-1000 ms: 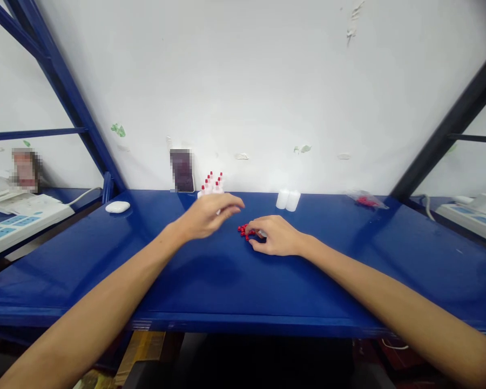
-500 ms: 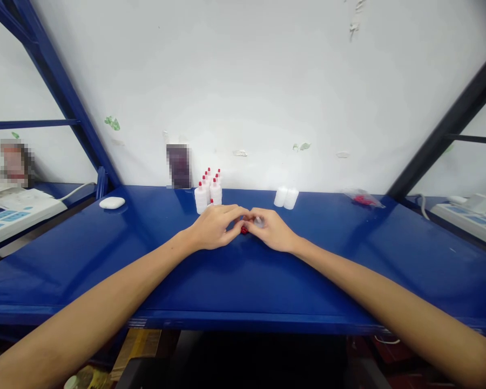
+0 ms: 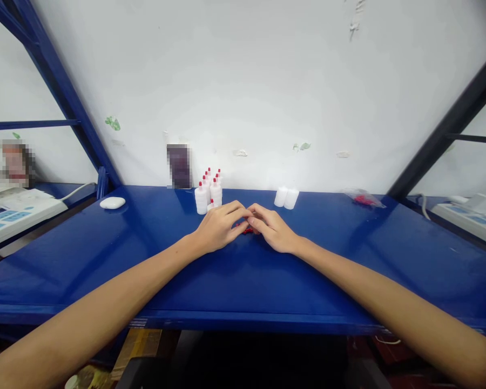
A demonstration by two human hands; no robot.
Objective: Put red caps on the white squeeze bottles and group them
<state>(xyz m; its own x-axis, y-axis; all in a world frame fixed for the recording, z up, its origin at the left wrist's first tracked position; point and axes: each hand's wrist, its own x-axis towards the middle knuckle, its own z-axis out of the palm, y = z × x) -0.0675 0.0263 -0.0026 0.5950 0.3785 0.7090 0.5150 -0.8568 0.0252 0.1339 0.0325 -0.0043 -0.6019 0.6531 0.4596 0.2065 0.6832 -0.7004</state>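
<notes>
At the middle of the blue table [image 3: 243,286], my left hand [image 3: 219,228] and my right hand [image 3: 276,231] meet at the fingertips. Both have bent fingers drawn together in a pinch. Whatever lies between them is too small and covered to make out. Small red pieces [image 3: 247,230] show on the table just below the fingertips. Just behind my left hand stands a group of white bottles [image 3: 201,200] with red-tipped tops, one partly hidden by the hand.
Two white bottles without tops [image 3: 286,198] stand behind my right hand. A clear bag of red pieces [image 3: 363,199] lies at the back right. On the left sit a white oval object [image 3: 112,202] and a power strip [image 3: 20,213]. A pixelated panel [image 3: 179,166] leans against the wall.
My fingers have closed in; a small translucent piece visible in my right hand before is now hidden. More of the red pieces shows beneath the hands.
</notes>
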